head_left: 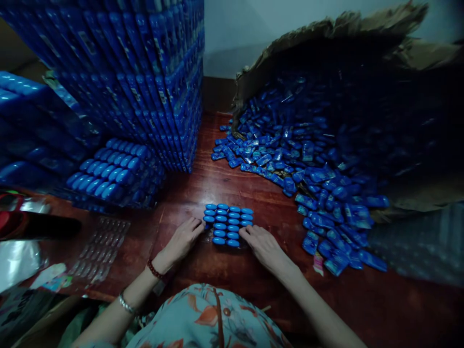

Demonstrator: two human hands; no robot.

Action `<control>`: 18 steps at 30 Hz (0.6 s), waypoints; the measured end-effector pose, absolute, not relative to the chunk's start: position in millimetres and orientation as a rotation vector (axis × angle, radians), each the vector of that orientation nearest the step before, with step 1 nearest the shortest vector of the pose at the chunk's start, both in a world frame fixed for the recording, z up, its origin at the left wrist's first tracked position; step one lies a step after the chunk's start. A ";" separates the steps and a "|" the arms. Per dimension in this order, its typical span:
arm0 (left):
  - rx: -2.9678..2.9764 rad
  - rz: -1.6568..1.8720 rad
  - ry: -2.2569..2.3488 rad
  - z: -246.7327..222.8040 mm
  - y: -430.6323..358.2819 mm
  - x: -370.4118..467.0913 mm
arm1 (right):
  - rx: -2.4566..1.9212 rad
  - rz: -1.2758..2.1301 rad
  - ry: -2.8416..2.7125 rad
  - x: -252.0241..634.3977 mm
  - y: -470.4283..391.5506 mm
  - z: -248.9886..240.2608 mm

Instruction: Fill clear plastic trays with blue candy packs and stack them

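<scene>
Head view: a small block of blue oval-topped containers (221, 226) is sitting on the reddish wooden table (174, 205), straight in front of the person and between both hands. Ovals are pointing their long axes left-right, roughly along the line from hand to hand; columns are running away from the body. The two middle columns are reaching nearer the person, the two outer ones are stopping short, so each near corner is showing a notch. Left hand (186, 236) is coming in at the left notch, the block lying just right of its fingertips; right hand (261, 244) is resting at the right notch, the block lying just left of its fingertips. Neither hand is clearly nearer; both are touching or almost touching the sides, can't tell which. Left fingers are bunching together, curled, with something dark blue by the tips; whether they're pinching it is not showing. Right fingers are curling inward close together, tips hidden, grip can't be told. Clear plastic is peeking out by the block's left near side. Off left, a clear moulded tray (101, 246) is lying flat, and a low stack of blue containers (105, 169) is standing beyond it. Off right, loose blue packs (322, 220) are spilling from a torn cardboard box (380, 21), well apart from the right hand.
</scene>
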State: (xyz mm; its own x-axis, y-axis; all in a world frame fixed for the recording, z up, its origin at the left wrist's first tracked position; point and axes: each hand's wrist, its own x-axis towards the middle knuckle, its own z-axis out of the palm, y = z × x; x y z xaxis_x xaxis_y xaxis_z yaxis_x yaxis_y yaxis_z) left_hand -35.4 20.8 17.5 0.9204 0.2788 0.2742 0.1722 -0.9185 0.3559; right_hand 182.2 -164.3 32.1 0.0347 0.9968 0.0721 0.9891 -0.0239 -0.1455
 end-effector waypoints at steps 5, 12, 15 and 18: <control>2.896 0.273 0.146 26.5 20.1 -18.4 | -2.141 0.008 -2.153 181.8 -151.3 37.3; 3.059 0.607 0.187 18.2 22.9 -22.7 | -2.247 -0.248 -2.175 184.5 -156.9 21.5; 2.964 0.817 0.280 16.4 27.2 -26.2 | -2.111 -0.403 -1.996 193.2 -164.1 11.2; 2.749 0.880 0.459 23.3 35.4 -5.2 | -2.029 -0.451 -1.770 223.2 -147.9 7.5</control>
State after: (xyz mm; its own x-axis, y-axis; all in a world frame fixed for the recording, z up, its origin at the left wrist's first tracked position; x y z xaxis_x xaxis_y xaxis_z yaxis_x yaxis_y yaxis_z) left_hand -5.2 35.4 23.3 0.7723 0.3571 0.5254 0.2263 -0.9274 0.2977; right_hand 223.2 -147.9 7.5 0.1421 0.8575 0.4945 0.9896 -0.1111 -0.0918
